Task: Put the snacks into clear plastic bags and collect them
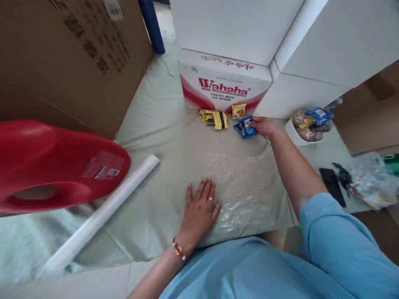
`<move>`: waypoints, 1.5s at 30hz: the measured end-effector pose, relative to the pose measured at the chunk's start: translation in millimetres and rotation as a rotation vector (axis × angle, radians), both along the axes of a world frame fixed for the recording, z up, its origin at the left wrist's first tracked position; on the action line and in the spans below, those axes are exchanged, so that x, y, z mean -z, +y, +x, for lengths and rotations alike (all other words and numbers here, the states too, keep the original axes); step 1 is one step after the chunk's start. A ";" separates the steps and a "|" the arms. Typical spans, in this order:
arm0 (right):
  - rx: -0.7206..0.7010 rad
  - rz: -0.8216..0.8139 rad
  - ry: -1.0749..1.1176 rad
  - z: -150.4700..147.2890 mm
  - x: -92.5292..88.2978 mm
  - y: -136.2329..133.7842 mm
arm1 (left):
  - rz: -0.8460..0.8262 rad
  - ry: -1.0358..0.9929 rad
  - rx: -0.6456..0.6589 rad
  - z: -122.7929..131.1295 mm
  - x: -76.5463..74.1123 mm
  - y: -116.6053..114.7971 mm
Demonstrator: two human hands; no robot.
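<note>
My left hand (200, 209) lies flat with its fingers stretched out on the pale cloth (165, 199), beside the left edge of a clear plastic sheet (246, 195). Farther off, my right hand (264, 126) grips the edge of a blue snack packet (247, 128) between thumb and fingers. Another blue packet seems to lie partly under it. Just left of these are several yellow snack packets (220, 120), the front one with a dark band. One small yellow packet with a cookie picture (238, 111) leans against the white and red Wahaha carton (224, 87).
A white bowl (296, 133) full of wrapped snacks stands at the right, near a black flat object (332, 187) and a crumpled plastic bag (372, 178). On the left are a red plastic object (62, 162), a white roll (102, 216) and a large brown box (77, 62).
</note>
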State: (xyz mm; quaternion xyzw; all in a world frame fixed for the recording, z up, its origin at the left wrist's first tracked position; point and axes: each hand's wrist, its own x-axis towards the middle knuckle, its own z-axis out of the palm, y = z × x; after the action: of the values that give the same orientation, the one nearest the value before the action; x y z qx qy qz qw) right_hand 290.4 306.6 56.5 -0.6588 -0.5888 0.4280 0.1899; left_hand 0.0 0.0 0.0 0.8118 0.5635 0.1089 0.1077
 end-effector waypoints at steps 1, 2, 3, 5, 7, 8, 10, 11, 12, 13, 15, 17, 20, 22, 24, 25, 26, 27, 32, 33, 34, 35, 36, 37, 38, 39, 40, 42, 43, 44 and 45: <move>0.001 0.079 -0.109 -1.4 0.9 3.7 | 0.001 -0.003 -0.002 -1.0 -0.4 -0.4; 0.006 0.146 -0.215 -3.1 1.6 6.8 | 0.001 -0.005 -0.003 -1.9 -0.8 -0.8; 0.014 0.201 -0.317 -5.0 2.0 8.8 | 0.003 -0.008 -0.004 -2.6 -1.1 -1.1; 0.051 0.289 -0.528 -10.1 1.5 8.8 | 0.007 -0.016 -0.005 -3.2 -1.2 -1.3; 0.093 0.300 -0.699 -16.4 -0.2 4.1 | 0.011 -0.025 -0.002 -3.0 -0.8 -1.2; 0.093 0.280 -0.757 -19.5 -1.3 0.8 | 0.014 -0.030 0.000 -2.7 -0.7 -1.0; 0.031 0.223 -0.837 -25.0 -2.9 -5.8 | 0.018 -0.040 0.002 -2.2 -0.5 -0.8; -0.013 0.201 -0.865 -27.1 -3.4 -8.5 | 0.021 -0.045 0.000 -2.0 -0.7 -0.8; -0.052 0.189 -0.886 -28.9 -3.5 -10.7 | 0.021 -0.048 -0.003 -1.9 -0.9 -0.8; -0.079 0.186 -0.901 -30.3 -3.3 -12.5 | 0.019 -0.051 -0.005 -1.9 -1.1 -0.8; -0.107 0.193 -0.918 -33.2 -1.7 -15.2 | 0.014 -0.054 -0.001 -2.0 -1.6 -0.9; -0.121 0.203 -0.928 -37.1 1.4 -17.5 | 0.009 -0.055 0.005 -2.1 -1.7 -1.1; -0.129 0.223 -0.923 -43.8 5.9 -21.6 | 0.009 -0.052 0.003 -2.2 -1.4 -1.4; -0.112 0.237 -0.903 -46.0 5.0 -26.7 | 0.009 -0.050 -0.001 -2.4 -1.0 -1.7; -0.084 0.254 -0.879 -44.1 -1.0 -37.3 | 0.011 -0.047 0.001 -2.6 -0.4 -2.2; -0.074 0.268 -0.863 -41.6 -5.7 -45.9 | 0.013 -0.046 0.002 -2.7 0.0 -2.5; -0.073 0.285 -0.838 -38.4 -11.1 -57.1 | 0.016 -0.044 0.002 -2.7 0.5 -2.7; -0.091 0.304 -0.797 -34.8 -16.7 -70.9 | 0.021 -0.041 0.000 -2.5 1.0 -3.0; -0.457 0.307 -0.541 -25.8 -31.4 -164.2 | 0.032 -0.003 -0.019 -0.2 3.7 -3.6; -0.523 0.282 -0.532 -27.8 -30.2 -182.1 | 0.033 0.007 -0.021 0.3 4.0 -3.6; -0.570 0.257 -0.538 -30.9 -27.8 -197.9 | 0.032 0.017 -0.022 0.9 4.0 -3.5; -0.600 0.239 -0.554 -34.7 -24.6 -211.1 | 0.031 0.026 -0.022 1.4 3.9 -3.4; -0.622 0.228 -0.574 -38.7 -20.8 -221.5 | 0.030 0.035 -0.024 2.0 3.5 -3.4; -0.633 0.222 -0.595 -42.4 -16.9 -229.4 | 0.028 0.043 -0.025 2.5 3.0 -3.3; -0.639 0.222 -0.612 -45.3 -13.0 -235.0 | 0.024 0.051 -0.027 3.0 2.4 -3.3; -0.643 0.228 -0.621 -47.1 -9.4 -238.8 | 0.020 0.059 -0.029 3.5 1.8 -3.2; -0.645 0.241 -0.619 -47.9 -6.3 -241.3 | 0.016 0.066 -0.031 3.9 1.3 -3.2; -0.645 0.286 -0.587 -46.7 -2.1 -243.4 | 0.009 0.077 -0.032 4.4 0.5 -3.2; -0.643 0.309 -0.568 -45.4 -1.2 -243.7 | 0.009 0.080 -0.032 4.6 0.4 -3.1; -0.645 0.325 -0.553 -44.3 -1.1 -243.8 | 0.011 0.080 -0.033 4.7 0.3 -3.0; -0.652 0.333 -0.548 -43.7 -1.6 -243.6 | 0.017 0.078 -0.034 4.7 0.4 -3.0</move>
State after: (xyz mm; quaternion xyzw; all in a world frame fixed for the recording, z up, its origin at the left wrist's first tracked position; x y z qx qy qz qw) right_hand 246.7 63.0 58.1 -0.4884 -0.8548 0.1750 -0.0142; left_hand 4.7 -3.0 -0.4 0.8067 0.5799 0.0839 0.0768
